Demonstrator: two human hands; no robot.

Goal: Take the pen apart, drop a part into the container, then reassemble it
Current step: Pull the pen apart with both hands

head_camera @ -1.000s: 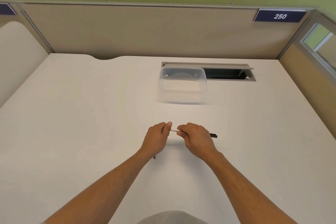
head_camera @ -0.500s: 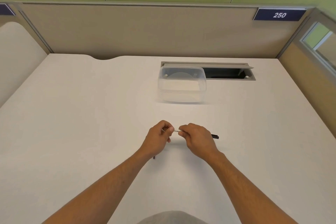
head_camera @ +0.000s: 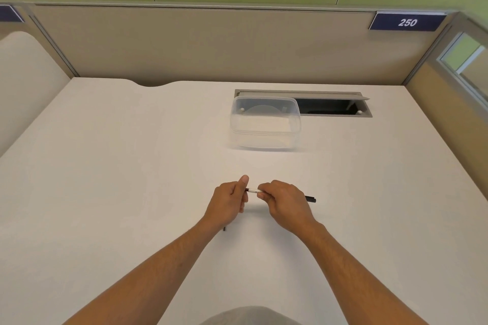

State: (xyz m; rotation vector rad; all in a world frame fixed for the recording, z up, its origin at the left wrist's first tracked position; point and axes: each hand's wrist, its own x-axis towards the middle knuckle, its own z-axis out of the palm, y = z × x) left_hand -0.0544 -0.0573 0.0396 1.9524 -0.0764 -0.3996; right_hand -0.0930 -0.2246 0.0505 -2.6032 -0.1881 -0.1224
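White desk [head_camera: 111, 192] fills nearly all of my view, and closest to me both forearms reach out over it from the bottom edge. From here I see the left hand [head_camera: 229, 202] curled round one end of the pen [head_camera: 254, 190], thumb up, and the right hand [head_camera: 286, 202] pinching the white stretch of the barrel, with the dark far end [head_camera: 311, 199] poking out past its knuckles. Compared with a second ago, a short dark section now shows between the two hands where only white plastic showed before, so I judge the halves are starting to separate; the left thumb has also gone from folded to raised. That tells me the dismantling step is under way, not finished, and nothing has gone into the container yet. A small dark bit [head_camera: 224, 228] sits just under the left wrist; I cannot tell what it is. Farther out, well apart from the hands, the clear plastic container [head_camera: 265, 137] stands open on the desk with nothing visible inside, its back edge overlapping a cable hatch [head_camera: 335, 107] whose lid is up. Beyond that rise beige partition panels, a blue tag reading 250 [head_camera: 407, 22], and a green wall.
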